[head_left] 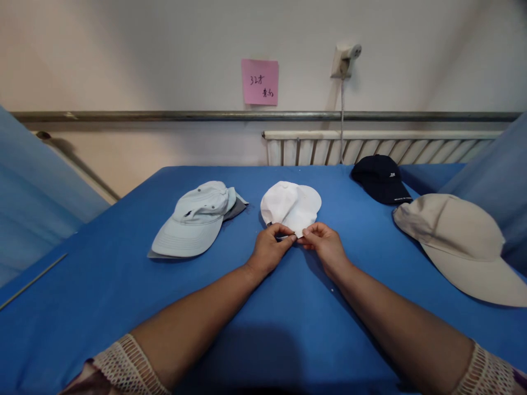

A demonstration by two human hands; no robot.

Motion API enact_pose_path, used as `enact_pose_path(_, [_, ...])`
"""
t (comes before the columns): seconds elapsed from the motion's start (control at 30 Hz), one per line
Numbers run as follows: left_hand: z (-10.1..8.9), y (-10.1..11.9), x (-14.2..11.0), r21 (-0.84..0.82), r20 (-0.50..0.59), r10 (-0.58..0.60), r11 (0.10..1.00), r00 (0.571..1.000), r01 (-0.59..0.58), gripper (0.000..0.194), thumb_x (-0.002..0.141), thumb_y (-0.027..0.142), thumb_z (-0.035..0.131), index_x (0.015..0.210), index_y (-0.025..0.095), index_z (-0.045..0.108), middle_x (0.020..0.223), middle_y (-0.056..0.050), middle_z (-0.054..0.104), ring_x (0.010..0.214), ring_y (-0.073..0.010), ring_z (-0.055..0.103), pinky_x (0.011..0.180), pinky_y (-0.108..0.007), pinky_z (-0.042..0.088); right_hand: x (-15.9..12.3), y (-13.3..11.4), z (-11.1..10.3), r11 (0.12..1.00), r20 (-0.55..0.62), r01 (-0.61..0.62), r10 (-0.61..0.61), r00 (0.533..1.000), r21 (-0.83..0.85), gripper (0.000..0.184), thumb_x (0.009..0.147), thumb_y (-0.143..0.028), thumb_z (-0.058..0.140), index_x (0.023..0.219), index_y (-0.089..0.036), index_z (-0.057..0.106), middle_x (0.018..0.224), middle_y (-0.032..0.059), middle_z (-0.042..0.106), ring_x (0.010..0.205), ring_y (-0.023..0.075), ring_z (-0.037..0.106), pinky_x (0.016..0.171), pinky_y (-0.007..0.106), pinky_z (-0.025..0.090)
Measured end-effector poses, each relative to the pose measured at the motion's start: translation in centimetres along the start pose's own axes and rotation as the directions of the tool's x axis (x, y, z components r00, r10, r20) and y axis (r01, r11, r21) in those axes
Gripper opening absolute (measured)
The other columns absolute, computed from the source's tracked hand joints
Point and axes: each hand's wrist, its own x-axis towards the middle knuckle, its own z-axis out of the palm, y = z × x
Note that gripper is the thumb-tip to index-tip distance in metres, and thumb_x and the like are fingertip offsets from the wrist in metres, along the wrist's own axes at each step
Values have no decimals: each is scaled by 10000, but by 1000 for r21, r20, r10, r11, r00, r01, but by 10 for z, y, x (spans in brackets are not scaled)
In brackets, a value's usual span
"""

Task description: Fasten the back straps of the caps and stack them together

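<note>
A white cap [288, 203] lies in the middle of the blue-covered table, its near edge between my two hands. My left hand [272, 247] pinches that edge at the cap's front left, beside a small dark spot. Just to its right, my right hand [323, 241] grips the same edge between thumb and fingers. The fingertips of both hands are close together. What exactly lies under the fingertips is partly hidden.
To the left sits a pale blue cap [197, 219] over a dark grey one [235, 208]. At the right are a black cap [381, 178] and a beige cap [461, 230]. A thin stick [33, 281] lies at the left edge. A radiator [370, 149] stands behind the table [135, 307].
</note>
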Motion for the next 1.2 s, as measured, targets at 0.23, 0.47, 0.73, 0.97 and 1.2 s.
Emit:
enact_pose_path(0.23, [0,-1,0,4,-4,-21,1000,1000,21,140,729,291,696,789,167,671,810,-25,702,764,-162,636,756,-300,495,1,0,-1,1000,-4,-3,3,1000,-23,375,566,-462,798,684,-189,571,609,6,660,609,160,646,579,257,443])
enact_pose_path(0.47, [0,1,0,-21,-5,-28,999,1000,28,131,718,285,701,761,166,669,776,-20,694,737,-157,629,735,-293,494,2,2,-1,1000,8,1,-1,1000,-16,388,569,-471,799,707,-190,569,607,1,662,600,156,647,565,247,436])
enact_pose_path(0.73, [1,2,0,-46,-12,-34,998,999,33,138,711,280,707,772,162,668,791,-25,694,753,-159,630,751,-298,492,0,0,0,1000,5,0,0,1000,-13,384,574,-461,800,689,-188,555,593,-7,646,609,157,657,561,241,446])
enact_pose_path(0.97, [1,2,0,-50,-11,-34,998,999,34,142,713,284,702,770,162,656,789,-28,685,750,-159,623,743,-298,484,1,1,0,1000,2,3,-3,1000,-13,377,572,-448,798,688,-189,551,594,-10,645,586,152,650,546,241,441])
enact_pose_path(1.2, [2,3,0,-17,-53,-21,1000,998,20,157,691,275,709,728,166,602,741,0,642,712,-140,591,703,-277,458,2,3,-1,1000,-1,15,-15,1000,-17,378,581,-460,786,697,-186,553,588,-7,649,589,151,649,546,238,436])
